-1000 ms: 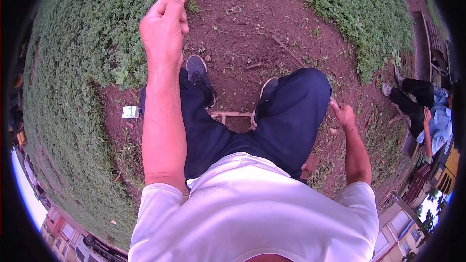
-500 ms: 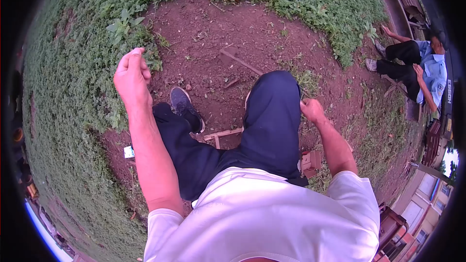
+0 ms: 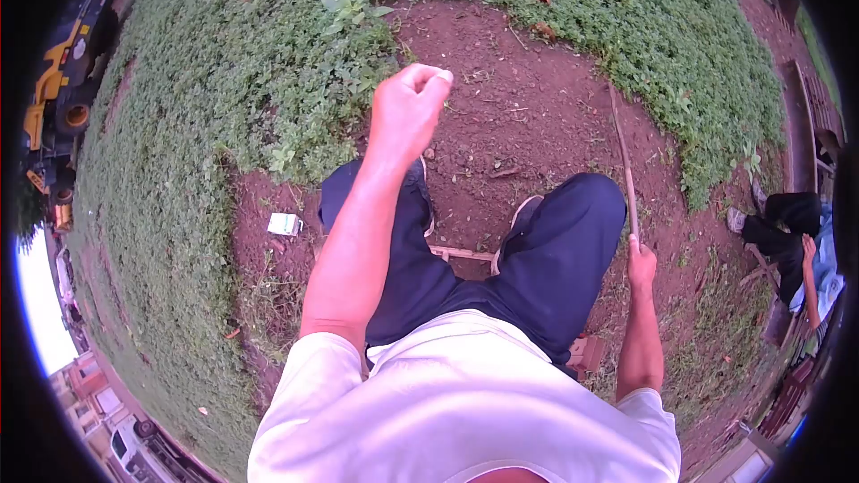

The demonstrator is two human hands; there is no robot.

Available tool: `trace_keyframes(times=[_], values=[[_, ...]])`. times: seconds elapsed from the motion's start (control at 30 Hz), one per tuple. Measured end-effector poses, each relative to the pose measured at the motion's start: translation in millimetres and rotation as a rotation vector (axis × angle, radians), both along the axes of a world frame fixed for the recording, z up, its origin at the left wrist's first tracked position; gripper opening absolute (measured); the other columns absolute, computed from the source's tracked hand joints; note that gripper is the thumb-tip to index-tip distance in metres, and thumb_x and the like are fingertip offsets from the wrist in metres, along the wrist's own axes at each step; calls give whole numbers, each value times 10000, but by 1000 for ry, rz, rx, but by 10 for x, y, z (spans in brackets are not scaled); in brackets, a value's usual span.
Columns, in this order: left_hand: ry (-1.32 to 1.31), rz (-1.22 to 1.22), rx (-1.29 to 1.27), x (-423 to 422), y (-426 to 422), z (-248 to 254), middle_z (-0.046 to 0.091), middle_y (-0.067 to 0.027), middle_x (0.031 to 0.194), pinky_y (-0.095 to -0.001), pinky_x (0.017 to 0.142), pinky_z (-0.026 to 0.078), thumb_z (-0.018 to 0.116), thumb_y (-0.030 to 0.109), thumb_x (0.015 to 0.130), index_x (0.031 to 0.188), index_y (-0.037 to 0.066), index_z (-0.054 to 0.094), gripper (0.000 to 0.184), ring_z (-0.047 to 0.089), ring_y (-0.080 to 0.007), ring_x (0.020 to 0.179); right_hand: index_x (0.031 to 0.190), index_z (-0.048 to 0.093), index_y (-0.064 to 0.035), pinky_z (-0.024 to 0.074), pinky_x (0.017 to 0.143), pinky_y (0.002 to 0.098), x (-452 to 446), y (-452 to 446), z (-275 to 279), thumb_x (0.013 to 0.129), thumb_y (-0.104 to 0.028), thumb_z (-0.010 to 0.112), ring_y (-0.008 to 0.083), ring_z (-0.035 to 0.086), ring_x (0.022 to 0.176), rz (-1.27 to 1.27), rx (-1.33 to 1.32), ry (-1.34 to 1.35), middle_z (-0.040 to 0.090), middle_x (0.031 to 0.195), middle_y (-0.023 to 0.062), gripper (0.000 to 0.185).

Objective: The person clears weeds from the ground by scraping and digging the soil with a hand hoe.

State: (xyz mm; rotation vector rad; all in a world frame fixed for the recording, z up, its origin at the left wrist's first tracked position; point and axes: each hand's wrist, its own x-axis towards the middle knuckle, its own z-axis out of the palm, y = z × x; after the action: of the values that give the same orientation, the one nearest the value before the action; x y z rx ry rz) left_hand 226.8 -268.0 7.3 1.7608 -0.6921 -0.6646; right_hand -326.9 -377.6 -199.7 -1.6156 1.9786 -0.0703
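Observation:
My right hand (image 3: pixel 641 264) is wrapped round the wooden handle of a hoe (image 3: pixel 625 156), to the right of my right knee. The handle points away from me over bare soil; the blade at its far end hardly shows. My left hand (image 3: pixel 412 112) hangs in the air over the edge between the greenery and the soil, fingers curled and thumb pressed to the index finger. Whether anything small is pinched there I cannot make out. Low leafy plants (image 3: pixel 295 89) grow beyond that hand, and a taller broad-leaved plant (image 3: pixel 353 9) stands past it.
A small white box (image 3: pixel 284 224) lies on soil at my left. Between my feet is a wooden bar (image 3: pixel 461 253), and a reddish brick-like object (image 3: pixel 586 353) lies by my right hip. Another person (image 3: pixel 796 241) sits at the far right. A yellow vehicle (image 3: pixel 54 80) stands far left.
My view has turned left. The hoe's handle has swung from in front of my right knee to its right side, blade farther out. My left hand has moved toward the middle, still closed.

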Motion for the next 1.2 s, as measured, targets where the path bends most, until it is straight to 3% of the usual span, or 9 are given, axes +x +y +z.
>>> trace_keyframes(times=[0.1, 0.17, 0.33, 0.37, 0.43, 0.5, 0.63, 0.73, 1.2], values=[[-119, -268, 82, -283, 25, -92, 689, -41, 768, -313, 613, 492, 687, 321, 928, 1037, -4, 735, 346, 602, -108, 637, 866, 667, 54, 473, 661, 409, 579, -549, 630, 966, -489, 618, 223, 585, 655, 216, -70, 42, 599, 672, 125, 554], [8, -374, 121, -423, -9, -22, 702, -67, 783, -330, 644, 509, 687, 337, 928, 1039, -10, 739, 369, 633, -137, 653, 881, 687, 45, 474, 663, 413, 1242, -834, 1218, 966, -455, 620, 239, 604, 659, 388, -143, 64, 610, 676, 129, 512], [56, -197, 117, -497, -798, -527, 681, -73, 807, -329, 636, 509, 600, 487, 973, 1078, -35, 688, 540, 655, -163, 745, 1049, 688, 5, 439, 549, 303, 2974, -1118, 1833, 1002, -336, 596, 108, 554, 610, 435, 130, -268, 599, 698, 27, 356], [209, -98, 173, -435, -1045, -799, 671, -77, 823, -334, 639, 515, 573, 512, 980, 1117, -40, 662, 576, 653, -183, 759, 1094, 674, -1, 432, 533, 274, 3324, -996, 1828, 1011, -307, 588, 84, 536, 603, 398, 213, -360, 587, 711, 0, 329], [548, 72, 183, -225, -1309, -1155, 630, -94, 839, -351, 580, 512, 537, 487, 1009, 1186, -45, 582, 562, 617, -211, 673, 1098, 662, -16, 443, 515, 261, 3895, -628, 1576, 1026, -266, 568, 86, 535, 601, 342, 328, -520, 583, 757, -14, 276], [1007, 341, 46, 70, -1393, -1227, 588, -67, 774, -353, 490, 471, 526, 417, 1032, 1077, -5, 575, 428, 554, -181, 574, 1172, 633, -46, 468, 504, 255, 4295, -82, 1370, 1032, -250, 559, 88, 538, 580, 271, 473, -665, 581, 770, -10, 258], [829, 440, 183, 660, -1284, -2183, 479, -11, 632, -340, 392, 397, 494, 387, 1062, 925, 73, 525, 344, 451, -138, 451, 1294, 566, -48, 457, 512, 267, 4390, 492, 881, 1073, -386, 496, 105, 521, 581, -9, 819, -812, 542, 727, -10, 409], [807, 456, 165, 1014, -1325, -2645, 469, -10, 619, -335, 376, 376, 480, 392, 1070, 906, 74, 506, 359, 430, -138, 430, 1215, 581, -46, 452, 507, 284, 4350, 544, 367, 1060, -470, 502, 113, 503, 564, -200, 1041, -937, 530, 729, -4, 458], [633, 510, 327, 2829, -1963, -3908, 466, 11, 634, -323, 404, 387, 477, 407, 1070, 938, 72, 527, 364, 428, -114, 457, 1048, 542, -49, 393, 462, 301, 5465, -52, -497, 1045, -586, 447, 117, 441, 508, -259, 1337, -1001, 472, 676, -6, 545]])
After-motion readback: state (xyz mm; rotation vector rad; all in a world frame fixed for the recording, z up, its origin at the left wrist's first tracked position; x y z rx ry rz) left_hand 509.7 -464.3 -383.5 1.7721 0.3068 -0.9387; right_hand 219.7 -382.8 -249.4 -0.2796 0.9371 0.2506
